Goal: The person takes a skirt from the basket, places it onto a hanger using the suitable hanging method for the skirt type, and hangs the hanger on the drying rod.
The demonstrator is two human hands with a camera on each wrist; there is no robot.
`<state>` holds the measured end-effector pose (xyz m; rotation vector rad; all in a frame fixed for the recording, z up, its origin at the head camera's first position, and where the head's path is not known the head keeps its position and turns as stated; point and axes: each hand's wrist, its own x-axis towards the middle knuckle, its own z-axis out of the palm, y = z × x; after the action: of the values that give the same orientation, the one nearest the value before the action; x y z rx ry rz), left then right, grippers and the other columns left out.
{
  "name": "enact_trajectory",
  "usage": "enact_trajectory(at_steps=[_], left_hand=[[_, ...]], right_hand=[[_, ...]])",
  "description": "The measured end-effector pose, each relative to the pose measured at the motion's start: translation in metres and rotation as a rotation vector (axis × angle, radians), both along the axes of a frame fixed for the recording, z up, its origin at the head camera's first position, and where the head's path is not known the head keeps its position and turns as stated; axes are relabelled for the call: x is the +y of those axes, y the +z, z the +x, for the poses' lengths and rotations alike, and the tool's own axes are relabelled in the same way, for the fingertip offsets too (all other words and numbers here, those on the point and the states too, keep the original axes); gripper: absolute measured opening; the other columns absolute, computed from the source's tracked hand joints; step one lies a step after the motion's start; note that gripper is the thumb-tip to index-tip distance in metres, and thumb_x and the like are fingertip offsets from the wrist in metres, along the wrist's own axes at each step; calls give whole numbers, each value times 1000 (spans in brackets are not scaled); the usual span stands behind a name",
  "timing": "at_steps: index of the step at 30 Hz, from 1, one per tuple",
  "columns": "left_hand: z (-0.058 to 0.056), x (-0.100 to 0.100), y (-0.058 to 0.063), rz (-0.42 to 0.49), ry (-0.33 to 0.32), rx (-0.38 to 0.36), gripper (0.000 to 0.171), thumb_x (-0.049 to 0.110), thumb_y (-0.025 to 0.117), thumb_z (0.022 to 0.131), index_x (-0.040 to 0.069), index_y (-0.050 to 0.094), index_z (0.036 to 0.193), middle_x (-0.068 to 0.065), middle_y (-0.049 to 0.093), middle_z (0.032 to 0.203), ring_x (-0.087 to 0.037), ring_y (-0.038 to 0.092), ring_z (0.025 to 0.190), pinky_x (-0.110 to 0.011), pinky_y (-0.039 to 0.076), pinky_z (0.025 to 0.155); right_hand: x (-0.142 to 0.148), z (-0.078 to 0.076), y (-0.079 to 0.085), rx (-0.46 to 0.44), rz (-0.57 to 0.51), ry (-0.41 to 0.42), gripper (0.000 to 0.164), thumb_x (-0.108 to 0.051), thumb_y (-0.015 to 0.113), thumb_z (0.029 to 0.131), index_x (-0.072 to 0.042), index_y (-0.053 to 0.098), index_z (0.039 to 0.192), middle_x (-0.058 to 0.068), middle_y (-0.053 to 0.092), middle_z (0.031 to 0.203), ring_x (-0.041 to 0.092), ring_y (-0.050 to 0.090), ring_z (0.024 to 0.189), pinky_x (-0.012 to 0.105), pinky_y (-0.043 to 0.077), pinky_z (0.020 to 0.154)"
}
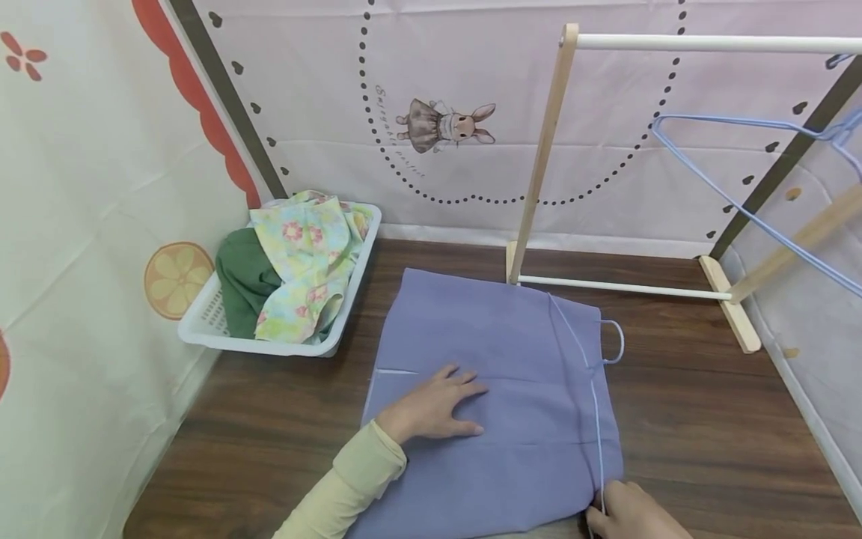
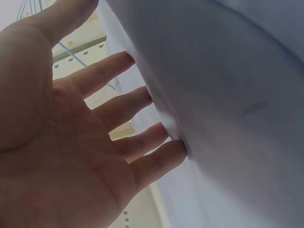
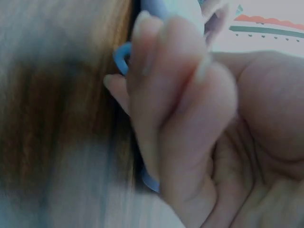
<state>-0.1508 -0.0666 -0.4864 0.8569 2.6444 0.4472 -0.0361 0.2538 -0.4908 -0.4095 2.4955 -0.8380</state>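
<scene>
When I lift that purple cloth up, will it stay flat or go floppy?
Probably floppy: the purple cloth lies with soft creases. It may feel light for its size, since it looks thin. The smooth-looking hanger lying on it could slide.

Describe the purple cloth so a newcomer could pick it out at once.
On the dark wooden surface, look in front of the rack. The purple cloth lies there, spread largely flat under the left hand. Unlike the bunched green cloth and floral cloth in the white basket, it is unpatterned, with a pale loop at its right edge.
</scene>
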Motion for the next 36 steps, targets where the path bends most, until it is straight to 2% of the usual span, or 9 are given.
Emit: enact_trajectory(at_steps=[3,9,12,18,24,29,32,36], left_hand=[[0,0,0,8,-6,-2,67,56,66,86,26,49,143,-4,38,152,-32,22,143,-49,30,109],[-1,0,0,15,0,6,66,54,68,86,25,51,142,-5,39,151,-32,23,142,-49,30,109],[-2,-1,-1,15,3,12,65,54,67,86,26,51,142,-5,39,151,-33,22,143,-49,30,109],[0,-3,-2,32,16,-6,65,53,68,86,26,51,143,-4,38,152,-33,20,144,-50,29,110],[0,-3,-3,39,11,-2,65,53,68,86,25,51,142,-3,38,151,-31,21,144,-49,29,110],[1,-4,-5,36,13,-8,65,53,67,86,26,50,143,-2,37,152,-30,20,144,-48,29,110],[1,-4,-4,37,19,-19,66,53,67,87,26,49,144,-2,36,153,-30,19,144,-48,29,110],[1,-5,-4,35,18,-23,66,53,68,86,25,49,144,-2,35,153,-30,18,144,-48,29,110]], right_hand=[[-7,0,-1,38,2,-33,31,-11,60,78,-16,48,50,-15,39,44,3,37,40,24,34,37],[-22,-7,4,51,-16,-72,32,-6,57,82,-13,54,50,-10,48,40,5,47,35,26,41,38],[-27,-7,6,64,28,-73,30,-6,57,80,-12,53,51,-9,47,40,6,47,36,27,41,39],[-35,-1,5,102,141,-78,29,-7,63,76,-12,44,54,-4,41,50,14,39,46,32,37,44],[-44,-3,7,172,124,-111,31,0,56,80,-13,44,55,-8,42,42,7,42,38,25,37,41],[-45,-3,9,184,107,-89,38,8,54,76,-18,35,56,-10,36,45,3,35,38,20,31,37],[-42,-1,9,185,132,-73,37,7,57,75,-18,37,55,-9,37,47,4,37,40,22,31,39],[-41,-1,6,187,120,-50,32,-4,58,84,-15,46,57,-10,43,45,5,42,41,25,37,43]])
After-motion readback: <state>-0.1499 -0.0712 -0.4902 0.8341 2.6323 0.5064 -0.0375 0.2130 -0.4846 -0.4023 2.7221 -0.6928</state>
